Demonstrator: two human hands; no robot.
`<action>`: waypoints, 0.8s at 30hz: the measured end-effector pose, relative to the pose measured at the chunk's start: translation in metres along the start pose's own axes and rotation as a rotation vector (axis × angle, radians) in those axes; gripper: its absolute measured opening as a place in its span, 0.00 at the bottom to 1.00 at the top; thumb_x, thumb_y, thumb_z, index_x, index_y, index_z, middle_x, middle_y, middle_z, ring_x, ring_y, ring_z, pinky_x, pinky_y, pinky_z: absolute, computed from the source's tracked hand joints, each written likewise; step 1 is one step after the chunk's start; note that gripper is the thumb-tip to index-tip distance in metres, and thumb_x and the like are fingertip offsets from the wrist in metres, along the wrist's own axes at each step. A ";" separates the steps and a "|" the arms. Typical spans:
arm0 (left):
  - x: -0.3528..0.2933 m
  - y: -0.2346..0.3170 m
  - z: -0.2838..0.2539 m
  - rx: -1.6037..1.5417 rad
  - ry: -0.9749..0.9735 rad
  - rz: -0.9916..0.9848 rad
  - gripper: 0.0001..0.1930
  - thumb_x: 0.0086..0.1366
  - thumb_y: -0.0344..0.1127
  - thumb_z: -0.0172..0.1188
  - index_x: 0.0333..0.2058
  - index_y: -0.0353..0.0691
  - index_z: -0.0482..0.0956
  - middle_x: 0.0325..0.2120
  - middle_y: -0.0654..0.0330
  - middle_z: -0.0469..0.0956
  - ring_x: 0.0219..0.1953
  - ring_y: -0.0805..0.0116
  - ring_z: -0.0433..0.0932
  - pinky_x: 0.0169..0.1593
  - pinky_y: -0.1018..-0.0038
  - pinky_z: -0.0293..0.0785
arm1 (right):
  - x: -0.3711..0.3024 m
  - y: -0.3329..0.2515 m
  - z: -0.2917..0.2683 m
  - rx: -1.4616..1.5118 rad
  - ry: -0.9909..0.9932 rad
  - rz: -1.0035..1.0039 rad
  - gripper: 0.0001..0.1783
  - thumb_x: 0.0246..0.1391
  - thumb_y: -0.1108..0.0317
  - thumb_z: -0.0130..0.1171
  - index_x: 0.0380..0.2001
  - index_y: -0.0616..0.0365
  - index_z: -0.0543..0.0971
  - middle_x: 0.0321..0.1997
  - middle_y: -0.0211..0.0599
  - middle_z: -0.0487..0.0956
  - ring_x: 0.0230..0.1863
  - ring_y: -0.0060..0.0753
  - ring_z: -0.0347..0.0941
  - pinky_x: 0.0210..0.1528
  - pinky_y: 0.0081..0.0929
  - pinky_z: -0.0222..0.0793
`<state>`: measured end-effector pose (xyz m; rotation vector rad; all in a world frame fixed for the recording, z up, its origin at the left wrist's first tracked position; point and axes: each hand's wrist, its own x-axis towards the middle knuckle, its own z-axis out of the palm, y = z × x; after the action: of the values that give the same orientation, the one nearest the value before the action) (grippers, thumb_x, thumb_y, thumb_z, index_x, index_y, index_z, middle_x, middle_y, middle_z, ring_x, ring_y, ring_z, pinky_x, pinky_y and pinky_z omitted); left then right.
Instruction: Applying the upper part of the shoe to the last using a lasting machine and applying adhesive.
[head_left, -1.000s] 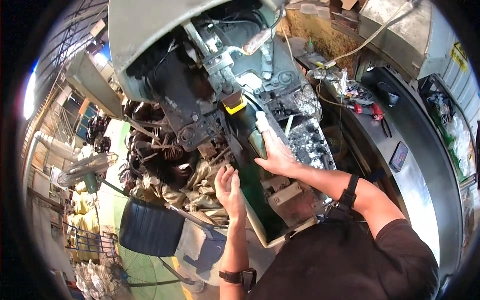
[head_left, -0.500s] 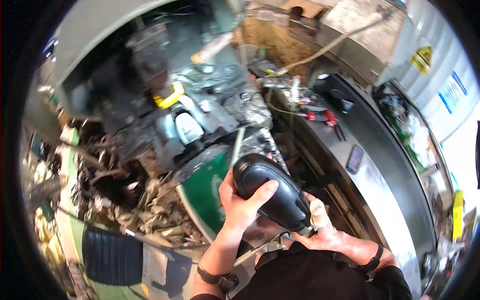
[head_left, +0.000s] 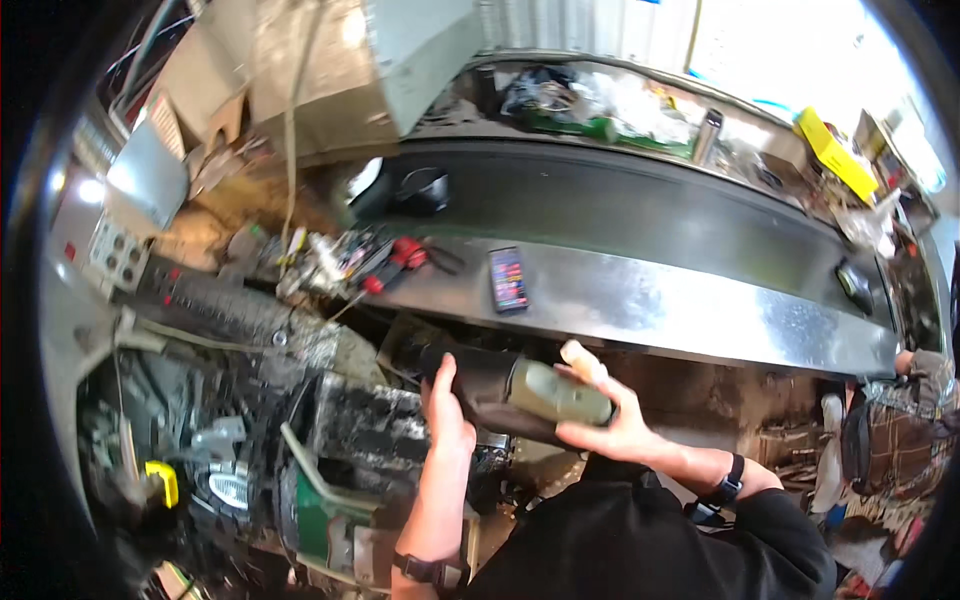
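Held between both of my hands is a black leather shoe (head_left: pixel 487 376) with an olive-green shoe last (head_left: pixel 558 392) showing at its right end. My left hand (head_left: pixel 447 410) grips the black end, thumb up along its near side. My right hand (head_left: pixel 622 418) wraps round the green end, and a tan covering shows on one raised finger. The shoe lies nearly level in front of the metal ledge (head_left: pixel 640 290), apart from it. Its underside and the fingers beneath it are hidden.
Beyond the ledge runs a dark conveyor belt (head_left: pixel 600 200), with another black shoe (head_left: pixel 425 190) on it. A phone (head_left: pixel 508 280) and a red-handled tool (head_left: pixel 405 255) lie on the ledge. A dark machine (head_left: pixel 370 430) stands at the left. Another person's plaid clothing (head_left: pixel 915 420) shows at the right.
My view has swung right, from the machine toward the conveyor. The shoe has been turned in my hands, so the green last now shows. Both hands still hold it.
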<state>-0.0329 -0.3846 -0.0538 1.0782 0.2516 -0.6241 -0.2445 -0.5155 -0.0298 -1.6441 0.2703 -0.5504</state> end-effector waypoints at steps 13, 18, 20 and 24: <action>0.067 -0.101 -0.010 0.802 -0.135 -0.107 0.20 0.69 0.35 0.61 0.57 0.36 0.74 0.48 0.57 0.80 0.49 0.66 0.81 0.54 0.70 0.75 | 0.060 0.171 -0.485 0.885 1.176 0.363 0.18 0.51 0.59 0.71 0.39 0.55 0.76 0.39 0.40 0.80 0.33 0.45 0.77 0.39 0.41 0.80; 0.089 -0.098 -0.005 0.886 -0.060 -0.127 0.20 0.69 0.37 0.61 0.57 0.37 0.75 0.48 0.57 0.79 0.49 0.66 0.80 0.55 0.69 0.75 | 0.034 0.281 -0.541 0.706 1.341 0.250 0.27 0.54 0.80 0.63 0.54 0.49 0.67 0.40 0.47 0.80 0.34 0.37 0.79 0.40 0.43 0.82; 0.091 -0.092 -0.011 0.890 -0.004 -0.124 0.20 0.69 0.38 0.62 0.57 0.38 0.75 0.47 0.58 0.79 0.49 0.68 0.79 0.55 0.70 0.74 | 0.100 0.249 -0.414 0.228 1.127 0.382 0.29 0.58 0.79 0.59 0.61 0.51 0.65 0.40 0.41 0.82 0.31 0.28 0.78 0.35 0.26 0.78; 0.151 -0.084 0.044 0.972 -0.115 0.121 0.18 0.68 0.34 0.63 0.54 0.33 0.77 0.46 0.60 0.81 0.49 0.72 0.77 0.56 0.73 0.72 | 0.103 0.244 -0.238 -0.567 0.263 0.319 0.19 0.60 0.61 0.59 0.52 0.56 0.76 0.47 0.51 0.81 0.51 0.52 0.77 0.53 0.48 0.72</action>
<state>0.0341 -0.5034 -0.1681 1.9606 -0.2571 -0.7081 -0.2414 -0.8078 -0.2324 -2.0143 0.9348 -0.4670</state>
